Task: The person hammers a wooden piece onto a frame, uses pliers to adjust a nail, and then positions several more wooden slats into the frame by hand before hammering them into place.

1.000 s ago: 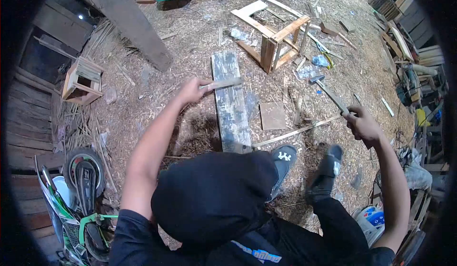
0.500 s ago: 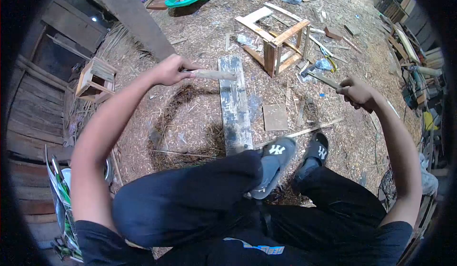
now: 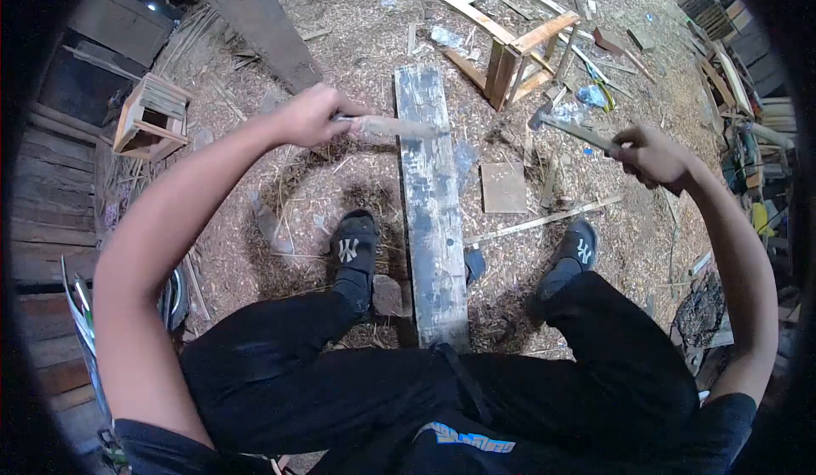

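Observation:
My left hand (image 3: pixel 316 116) is closed around the near end of a short, pale wooden piece (image 3: pixel 395 127). The piece points right and passes over a narrow, paint-worn plank bench (image 3: pixel 435 220), which runs between my legs. A small greyish bit shows by my left fingers, too small to name. On the right, my right hand (image 3: pixel 648 157) grips a hammer (image 3: pixel 582 133) by its handle. The hammer's dark head points left, toward the bench, and is apart from the wooden piece.
An unfinished wooden frame (image 3: pixel 510 46) stands beyond the bench. A square board (image 3: pixel 504 188) and a long thin strip (image 3: pixel 544 222) lie right of it. At left sits a small wooden box frame (image 3: pixel 155 118). A broad dark board (image 3: pixel 255 25) slants in from the upper left.
My left leg has swung over to the bench's left side, so my legs now straddle it. Both hands keep their holds. The view has shifted, showing more of the bench's near end.

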Demonstrator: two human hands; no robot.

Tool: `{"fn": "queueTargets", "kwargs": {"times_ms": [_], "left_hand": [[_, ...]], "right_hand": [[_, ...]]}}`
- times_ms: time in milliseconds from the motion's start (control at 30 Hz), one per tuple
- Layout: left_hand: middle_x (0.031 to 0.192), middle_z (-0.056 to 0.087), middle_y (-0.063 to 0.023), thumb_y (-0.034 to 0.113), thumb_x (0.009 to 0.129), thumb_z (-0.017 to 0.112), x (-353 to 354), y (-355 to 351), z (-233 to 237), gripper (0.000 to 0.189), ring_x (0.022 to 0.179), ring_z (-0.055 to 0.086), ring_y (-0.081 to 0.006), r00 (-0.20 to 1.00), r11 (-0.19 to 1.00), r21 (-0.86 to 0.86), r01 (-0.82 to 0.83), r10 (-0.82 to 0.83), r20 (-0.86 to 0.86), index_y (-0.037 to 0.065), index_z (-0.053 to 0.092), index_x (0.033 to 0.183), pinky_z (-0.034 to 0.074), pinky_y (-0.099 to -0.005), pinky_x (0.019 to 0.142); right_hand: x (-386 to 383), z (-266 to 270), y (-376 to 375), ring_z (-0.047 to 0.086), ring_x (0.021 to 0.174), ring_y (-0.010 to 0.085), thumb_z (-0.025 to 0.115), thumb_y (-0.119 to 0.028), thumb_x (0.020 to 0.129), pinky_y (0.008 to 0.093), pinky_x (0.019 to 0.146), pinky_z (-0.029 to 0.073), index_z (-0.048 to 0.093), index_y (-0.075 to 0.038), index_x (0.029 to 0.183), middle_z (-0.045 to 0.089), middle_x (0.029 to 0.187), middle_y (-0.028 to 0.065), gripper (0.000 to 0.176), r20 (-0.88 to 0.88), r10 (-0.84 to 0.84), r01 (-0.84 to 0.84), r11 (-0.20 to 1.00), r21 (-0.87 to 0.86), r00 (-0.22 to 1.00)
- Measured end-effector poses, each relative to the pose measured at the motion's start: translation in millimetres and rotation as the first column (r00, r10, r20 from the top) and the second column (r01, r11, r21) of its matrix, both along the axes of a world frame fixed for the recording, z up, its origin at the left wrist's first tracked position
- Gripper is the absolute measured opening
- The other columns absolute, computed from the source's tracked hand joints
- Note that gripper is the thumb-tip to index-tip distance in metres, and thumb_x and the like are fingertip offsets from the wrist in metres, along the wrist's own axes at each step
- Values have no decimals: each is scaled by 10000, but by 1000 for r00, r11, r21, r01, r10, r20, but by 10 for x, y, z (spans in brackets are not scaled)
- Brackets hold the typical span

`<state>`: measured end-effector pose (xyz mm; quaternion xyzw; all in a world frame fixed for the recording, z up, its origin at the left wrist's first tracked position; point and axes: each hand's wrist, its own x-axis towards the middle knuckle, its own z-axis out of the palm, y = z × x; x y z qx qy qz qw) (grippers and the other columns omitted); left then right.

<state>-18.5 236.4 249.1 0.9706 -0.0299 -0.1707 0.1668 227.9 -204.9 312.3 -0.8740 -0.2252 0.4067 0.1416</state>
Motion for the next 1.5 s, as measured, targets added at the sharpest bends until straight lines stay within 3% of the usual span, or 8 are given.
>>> {"fn": "queueTargets", "kwargs": {"times_ms": [167,400,567,833,1067,1233,1333,1500], "left_hand": [[1155,707,-203,133,924,670,25,172,-555,367,1012,694,-364,998,981,-182,63,-59,27,80,670,1287,532,-442,896],[1232,690,-180,192,946,683,126,211,-1929,369,1108,686,-327,944,845,-456,-280,328,28,92,662,1300,523,-408,969],[1232,707,-144,104,937,691,37,65,-2118,408,1130,687,-266,913,777,-532,-337,407,16,124,649,1342,524,-384,958],[883,684,-133,136,920,703,172,-81,-2196,448,757,644,-283,916,871,-416,-262,359,177,275,654,1344,528,-406,744],[857,664,-107,87,907,696,212,-10,-2256,518,746,633,-273,946,915,-308,-262,307,108,316,632,1367,521,-419,740],[826,634,-104,55,882,690,205,9,-2306,596,698,618,-268,942,947,-261,-188,249,225,358,601,1387,525,-432,696],[787,591,-125,-93,773,652,207,31,-2294,739,670,583,-269,947,956,-254,-148,211,241,274,599,1412,506,-426,670],[795,601,-119,-25,815,662,209,21,-2292,676,678,601,-283,942,948,-275,-162,232,243,314,603,1397,512,-431,669]], "right_hand": [[-142,-93,175,491,556,98,579,-235,1011,285,476,401,599,29,1238,568,743,11,348,-119,-9,4,999,-46,993],[-322,-923,242,536,642,119,532,-130,1034,279,552,448,505,16,1347,589,852,55,347,-345,-185,214,976,46,920],[-381,-1439,561,652,958,180,546,-79,1021,324,727,534,487,-15,1415,634,1147,143,403,-288,-224,257,963,81,931],[-220,-1428,898,654,890,198,546,-26,1000,352,840,532,501,-139,1491,707,1147,142,506,-45,51,-42,982,186,998],[-62,-1369,1136,677,814,205,547,-109,1016,422,854,560,542,-178,1468,742,1102,128,457,-5,124,-123,988,89,992],[45,-1495,1214,630,696,186,513,-110,1030,398,692,556,544,-202,1468,735,957,132,448,152,324,-351,910,219,934],[39,-1327,1358,637,684,187,490,-99,1034,404,687,562,547,-197,1465,741,991,144,445,86,305,-306,952,2,949],[87,-1284,1341,692,905,253,498,-81,1020,442,886,554,536,-192,1471,733,1101,169,467,110,369,-376,925,53,923]]}}
